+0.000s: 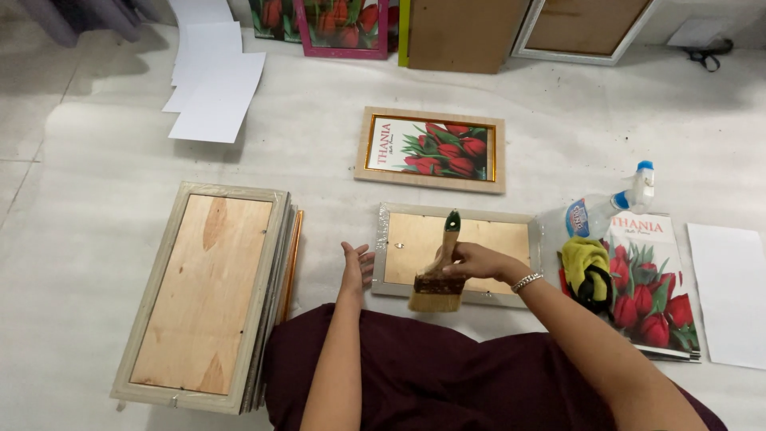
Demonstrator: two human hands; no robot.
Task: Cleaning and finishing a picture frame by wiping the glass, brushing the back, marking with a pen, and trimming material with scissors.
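A wide paintbrush [440, 281] is gripped by its wooden handle in the right hand [471, 260], fingers wrapped closed around it, bristles turned down toward the lower edge of the frame. The brush is held over a picture frame [457, 254] laid face down at centre, its plywood backing turned up and its long axis running left to right across the picture. The left hand [355, 267] is held open, fingers loosely spread, just beside the frame's left short edge; whether it touches the frame cannot be told. The frame lies directly ahead of both hands, with the right hand over it and so the nearer.

To the right, a yellow cloth [585, 267] is seen resting on a stack of tulip prints [653, 295], with a spray bottle [614, 207] lying just above them. A finished tulip picture [432, 149] is set face up above centre. At lower left, a stack of backed frames [209, 295] is piled on the pale floor [96, 183], and white sheets [211, 80] are spread at upper left.
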